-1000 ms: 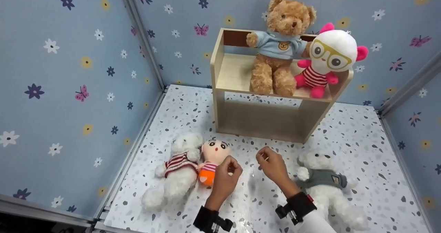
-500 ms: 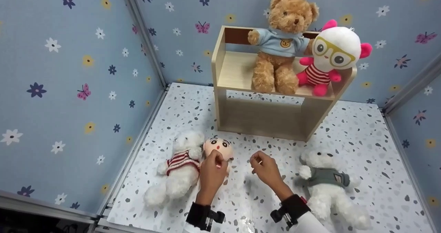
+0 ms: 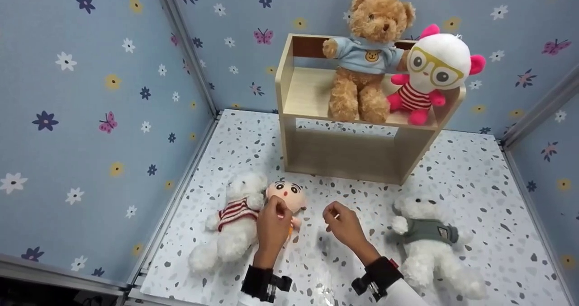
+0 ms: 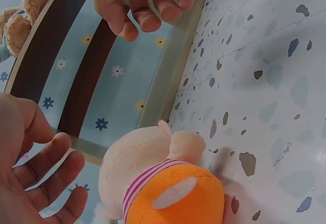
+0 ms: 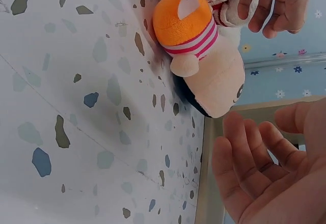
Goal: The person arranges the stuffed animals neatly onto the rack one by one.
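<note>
My left hand (image 3: 272, 227) hovers over a small doll (image 3: 288, 197) with a round face, striped top and orange bottoms. In the left wrist view the left hand's fingers (image 4: 51, 163) are loosely bent with nothing in them, beside the doll (image 4: 175, 196). My right hand (image 3: 344, 224) is held in the air to the right of the doll. Its fingers (image 5: 244, 158) are relaxed and hold nothing in the right wrist view. Against the doll's left side lies a white plush bear (image 3: 237, 238) in a red-striped top.
At the back stands a two-level wooden shelf (image 3: 301, 89). A brown teddy bear (image 3: 357, 84) in a blue hoodie and a pink-and-white plush toy (image 3: 416, 98) with yellow glasses sit on it. A white plush dog (image 3: 425, 251) in a grey-green shirt lies right. Flowered panels (image 3: 90, 152) enclose the speckled surface (image 3: 488, 197).
My left hand has moved left, from the doll's right side to over its body. My right hand has drifted slightly left and down. The toys stay where they were.
</note>
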`<action>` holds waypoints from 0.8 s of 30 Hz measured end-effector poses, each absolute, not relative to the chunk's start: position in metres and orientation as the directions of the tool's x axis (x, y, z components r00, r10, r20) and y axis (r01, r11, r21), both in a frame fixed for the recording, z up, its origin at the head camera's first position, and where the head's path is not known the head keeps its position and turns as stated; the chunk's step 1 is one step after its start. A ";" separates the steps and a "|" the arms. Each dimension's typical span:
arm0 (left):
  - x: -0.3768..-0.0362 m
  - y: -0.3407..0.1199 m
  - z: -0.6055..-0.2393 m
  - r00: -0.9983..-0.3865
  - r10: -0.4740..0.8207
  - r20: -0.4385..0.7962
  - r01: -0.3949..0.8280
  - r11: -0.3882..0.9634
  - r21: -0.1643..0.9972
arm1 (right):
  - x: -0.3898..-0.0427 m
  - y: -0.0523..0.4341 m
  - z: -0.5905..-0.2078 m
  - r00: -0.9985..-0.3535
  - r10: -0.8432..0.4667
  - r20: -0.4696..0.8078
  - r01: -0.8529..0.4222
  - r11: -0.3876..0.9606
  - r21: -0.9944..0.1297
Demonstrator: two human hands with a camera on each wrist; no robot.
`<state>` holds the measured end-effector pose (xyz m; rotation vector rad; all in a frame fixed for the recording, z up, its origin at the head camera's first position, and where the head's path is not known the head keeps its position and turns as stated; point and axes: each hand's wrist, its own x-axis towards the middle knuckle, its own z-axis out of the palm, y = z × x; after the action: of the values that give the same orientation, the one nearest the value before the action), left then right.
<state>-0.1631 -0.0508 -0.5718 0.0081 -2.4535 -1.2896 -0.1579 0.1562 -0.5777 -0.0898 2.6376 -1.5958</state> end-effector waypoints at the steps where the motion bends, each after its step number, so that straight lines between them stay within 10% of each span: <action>1: -0.164 -0.052 -0.572 -0.931 -0.176 0.321 0.162 0.588 0.793 | -0.158 0.155 -0.579 -0.997 -0.079 -0.023 -0.016 0.463 -0.886; 24: -0.157 -0.060 -0.576 -0.953 -0.220 0.206 -0.016 0.719 0.695 | -0.154 0.135 -0.594 -0.981 -0.146 -0.128 0.053 0.432 -0.900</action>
<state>-0.1572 -0.0599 -0.5760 0.1864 -2.6506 -1.0684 -0.1545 0.1350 -0.5941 -0.0816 2.4954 -1.5789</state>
